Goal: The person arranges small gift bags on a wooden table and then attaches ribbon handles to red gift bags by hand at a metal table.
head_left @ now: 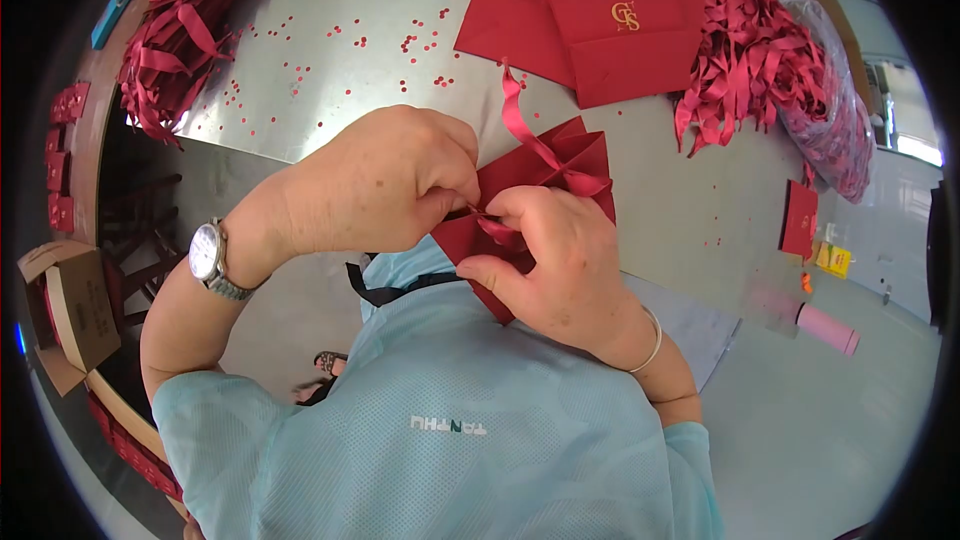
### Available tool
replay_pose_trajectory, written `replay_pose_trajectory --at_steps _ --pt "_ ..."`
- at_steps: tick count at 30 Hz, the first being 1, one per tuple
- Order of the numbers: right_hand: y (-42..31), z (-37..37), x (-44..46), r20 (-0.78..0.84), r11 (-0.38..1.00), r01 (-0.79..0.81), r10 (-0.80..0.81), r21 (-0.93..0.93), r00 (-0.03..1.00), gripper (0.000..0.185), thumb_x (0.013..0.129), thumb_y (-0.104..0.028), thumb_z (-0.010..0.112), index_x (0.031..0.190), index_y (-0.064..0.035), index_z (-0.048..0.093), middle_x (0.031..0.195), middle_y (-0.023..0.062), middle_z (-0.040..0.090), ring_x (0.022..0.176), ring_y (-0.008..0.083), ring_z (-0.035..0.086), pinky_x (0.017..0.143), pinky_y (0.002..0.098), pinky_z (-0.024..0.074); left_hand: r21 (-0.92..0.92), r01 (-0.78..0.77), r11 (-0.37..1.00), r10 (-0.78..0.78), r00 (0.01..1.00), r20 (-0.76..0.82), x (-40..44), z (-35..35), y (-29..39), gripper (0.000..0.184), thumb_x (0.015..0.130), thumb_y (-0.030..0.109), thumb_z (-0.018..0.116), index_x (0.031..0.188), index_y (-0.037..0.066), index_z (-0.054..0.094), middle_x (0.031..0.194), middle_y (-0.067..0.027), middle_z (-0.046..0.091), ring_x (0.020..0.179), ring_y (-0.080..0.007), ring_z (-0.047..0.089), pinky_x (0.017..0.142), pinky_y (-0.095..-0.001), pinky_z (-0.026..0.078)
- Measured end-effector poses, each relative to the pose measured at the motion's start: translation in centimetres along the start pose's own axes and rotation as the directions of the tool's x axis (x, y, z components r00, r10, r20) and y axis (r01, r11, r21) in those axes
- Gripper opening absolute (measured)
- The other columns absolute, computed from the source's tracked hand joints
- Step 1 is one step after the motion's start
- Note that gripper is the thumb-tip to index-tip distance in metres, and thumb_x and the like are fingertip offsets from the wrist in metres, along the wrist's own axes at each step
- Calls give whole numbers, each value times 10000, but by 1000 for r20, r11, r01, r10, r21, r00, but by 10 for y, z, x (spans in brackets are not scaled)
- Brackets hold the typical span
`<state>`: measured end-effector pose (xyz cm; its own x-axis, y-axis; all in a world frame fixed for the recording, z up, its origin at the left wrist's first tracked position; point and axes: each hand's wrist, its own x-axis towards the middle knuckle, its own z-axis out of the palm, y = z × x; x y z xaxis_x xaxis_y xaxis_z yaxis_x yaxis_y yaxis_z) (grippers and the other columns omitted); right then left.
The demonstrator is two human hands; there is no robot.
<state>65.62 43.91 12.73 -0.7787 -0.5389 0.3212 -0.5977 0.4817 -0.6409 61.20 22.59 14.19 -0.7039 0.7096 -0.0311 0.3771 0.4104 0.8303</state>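
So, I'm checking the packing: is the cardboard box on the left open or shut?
Open: the cardboard box has flaps spread outward. How full it is, I cannot tell.

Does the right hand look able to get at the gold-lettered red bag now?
Probably not at once: the right hand looks occupied with a ribbon. If freed, likely yes: the gold-lettered red bag lies mostly uncovered.
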Motion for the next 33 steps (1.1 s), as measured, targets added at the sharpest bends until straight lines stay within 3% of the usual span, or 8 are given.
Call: replay_pose_trajectory --at_steps 2,4,9,13,19,25,30,33 --pt "1 -8 -2 8 1000 -8 8 0 1000 418 655 -240 833 930 -83 560 667 17 569 606 206 559 567 337 429 264 -59 963 106 980 -169 -1 -4 -6 148 703 -67 627 828 2 666 833 -105 624 774 -297 603 652 -380 492" --pt "-2 -14 -3 52 996 -82 83 -19 995 404 668 -215 834 937 -40 589 773 65 633 696 229 627 615 338 471 258 -24 966 83 971 -223 -4 -13 -13 144 720 -70 630 840 3 664 849 -103 621 767 -291 604 647 -370 494" --pt "0 -10 -1 27 961 53 -47 -272 999 508 661 -171 809 1097 -22 595 784 64 599 680 227 571 633 349 442 331 159 930 -45 944 -327 0 -6 -12 125 754 -42 606 840 16 676 857 -96 632 788 -292 614 662 -365 498" --pt "9 -15 -9 -86 905 184 -233 -383 969 643 621 -147 819 1196 -16 564 1152 128 577 1076 306 546 932 418 417 263 250 932 -152 927 -344 3 -2 -22 131 771 5 576 834 40 686 851 -88 635 817 -298 620 696 -387 507" --pt "40 -13 -61 -161 945 -253 223 -205 962 883 624 -241 841 1352 35 426 1288 177 496 1181 341 479 983 443 375 360 278 891 -156 930 -332 11 3 -35 114 792 66 578 832 59 685 845 -79 630 824 -291 613 697 -394 512" --pt "52 -5 -72 -7 917 -282 292 -284 957 747 691 -356 793 1273 28 524 1323 168 480 1225 335 438 1026 436 329 620 349 703 -71 902 -427 20 5 -54 83 771 109 627 818 101 695 829 -52 625 815 -254 609 686 -384 521" --pt "55 -5 -74 -36 917 -294 296 -270 955 677 679 -355 791 1219 -5 579 1315 128 490 1217 288 443 979 405 344 550 489 677 -189 838 -513 15 -7 -60 170 771 57 615 912 90 705 913 -51 649 867 -277 610 729 -385 524" --pt "57 -3 -75 -41 927 -297 296 -229 954 693 686 -351 792 1234 10 568 1316 147 492 1217 319 447 1012 426 333 622 297 725 103 846 -523 24 -2 -26 401 731 -48 608 1124 25 640 1059 -159 633 940 -358 594 817 -421 502"
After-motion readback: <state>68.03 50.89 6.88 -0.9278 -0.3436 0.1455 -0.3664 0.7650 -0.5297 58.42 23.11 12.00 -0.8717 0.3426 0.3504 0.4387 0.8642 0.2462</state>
